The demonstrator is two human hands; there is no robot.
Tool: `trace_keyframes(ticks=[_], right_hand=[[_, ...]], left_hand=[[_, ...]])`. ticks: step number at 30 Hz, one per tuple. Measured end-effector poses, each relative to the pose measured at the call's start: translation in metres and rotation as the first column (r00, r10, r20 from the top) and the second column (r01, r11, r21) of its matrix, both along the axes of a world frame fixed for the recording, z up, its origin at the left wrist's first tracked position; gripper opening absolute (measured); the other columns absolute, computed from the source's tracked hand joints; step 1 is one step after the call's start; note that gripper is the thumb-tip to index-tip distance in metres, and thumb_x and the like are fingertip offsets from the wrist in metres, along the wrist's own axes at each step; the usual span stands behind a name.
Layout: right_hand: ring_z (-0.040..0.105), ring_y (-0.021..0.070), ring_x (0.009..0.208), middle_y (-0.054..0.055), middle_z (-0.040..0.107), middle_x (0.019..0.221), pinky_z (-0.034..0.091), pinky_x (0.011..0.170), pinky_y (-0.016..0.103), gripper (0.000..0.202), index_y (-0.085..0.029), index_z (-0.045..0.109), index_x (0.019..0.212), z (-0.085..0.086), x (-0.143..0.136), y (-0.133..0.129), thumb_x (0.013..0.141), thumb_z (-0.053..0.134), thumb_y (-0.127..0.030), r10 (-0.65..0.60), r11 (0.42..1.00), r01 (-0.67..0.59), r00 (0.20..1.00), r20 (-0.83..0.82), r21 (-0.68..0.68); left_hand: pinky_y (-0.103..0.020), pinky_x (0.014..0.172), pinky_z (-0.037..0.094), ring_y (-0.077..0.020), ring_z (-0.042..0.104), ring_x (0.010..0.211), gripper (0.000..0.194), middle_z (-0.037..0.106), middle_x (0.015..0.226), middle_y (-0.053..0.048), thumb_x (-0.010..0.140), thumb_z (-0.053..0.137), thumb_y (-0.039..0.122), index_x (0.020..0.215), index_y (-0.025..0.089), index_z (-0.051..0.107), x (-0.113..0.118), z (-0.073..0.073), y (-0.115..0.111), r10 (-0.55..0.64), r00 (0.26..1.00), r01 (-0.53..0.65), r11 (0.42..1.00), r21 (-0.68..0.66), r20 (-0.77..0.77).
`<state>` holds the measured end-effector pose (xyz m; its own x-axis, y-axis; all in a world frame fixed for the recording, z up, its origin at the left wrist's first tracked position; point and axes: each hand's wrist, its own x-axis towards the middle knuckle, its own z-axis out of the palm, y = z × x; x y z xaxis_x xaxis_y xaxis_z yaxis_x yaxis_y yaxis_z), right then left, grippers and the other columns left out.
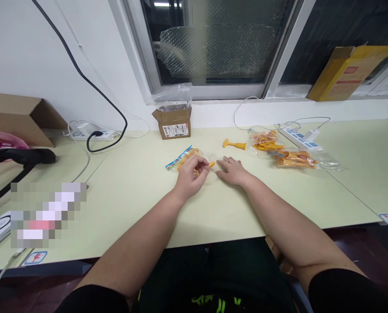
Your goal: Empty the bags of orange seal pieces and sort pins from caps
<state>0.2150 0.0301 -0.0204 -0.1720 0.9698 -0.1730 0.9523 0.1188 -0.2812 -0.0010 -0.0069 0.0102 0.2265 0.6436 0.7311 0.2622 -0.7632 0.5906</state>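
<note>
A small orange piece [212,164] sits above the middle of the bench [141,195], about midway between its far and near edges. The left hand [191,174] has its grip closed on it, pinching it between thumb and fingers so that one end points toward the right hand [233,171]. The right grip is released: that hand lies palm down on the bench, fingers spread, just beside the piece. Partly hidden behind the left hand is a clear bag [171,166] with a colourful top strip and orange contents.

Toward the far edge, beyond the right hand, an orange part with a flared end [234,144] lies on its own. To its right are a clear bag of orange parts [267,147] and, nearer the near edge, a clear bag of orange tubes [296,160]. A white power strip [300,140] lies behind them.

By the far edge, left of these, stands a small open carton [176,121] with a white label. Further left, a second power strip [104,136] takes a black cable [89,82]. A larger cardboard box [11,114] occupies the far left of the bench.
</note>
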Motion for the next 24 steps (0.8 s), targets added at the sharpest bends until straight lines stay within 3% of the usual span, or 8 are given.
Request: trace_keyframes(ticks=[24], right_hand=[[0.016, 0.0344, 0.162, 0.010, 0.024, 0.174, 0.011, 0.129, 0.060, 0.067, -0.029, 0.043, 0.162, -0.0026, 0.0024, 0.0006, 0.101, 0.053, -0.055, 0.001, 0.999, 0.000, 0.999, -0.041, 0.032]], left_hand=[[-0.030, 0.067, 0.050, -0.0147, 0.058, 0.073, 0.003, 0.065, 0.085, -0.003, 0.094, 0.062, 0.018, 0.093, 0.020, 0.062, -0.0005, -0.0013, 0.0011, -0.003, 1.000, 0.003, 1.000, -0.016, -0.004]])
